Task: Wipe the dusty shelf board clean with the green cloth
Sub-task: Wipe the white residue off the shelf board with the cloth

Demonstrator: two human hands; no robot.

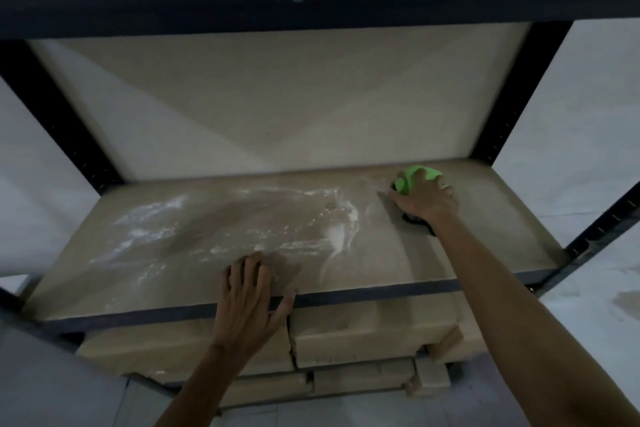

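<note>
Head view: right hand (424, 199) gripped bunched green cloth (414, 177) near beige shelf board's (467, 239) far-right corner; left hand (247, 295) lay flat at front edge. Overlapping leftward passes advised.

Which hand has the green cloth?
The right hand, far back on the shelf board, holds the green cloth; the left hand rests bare on the front edge.

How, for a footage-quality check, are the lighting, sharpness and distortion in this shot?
Head view: dim overall; white dust streaks on the shelf board stand out brightest; the right hand and green cloth look slightly soft; the wide angle splays the black uprights outward.
</note>
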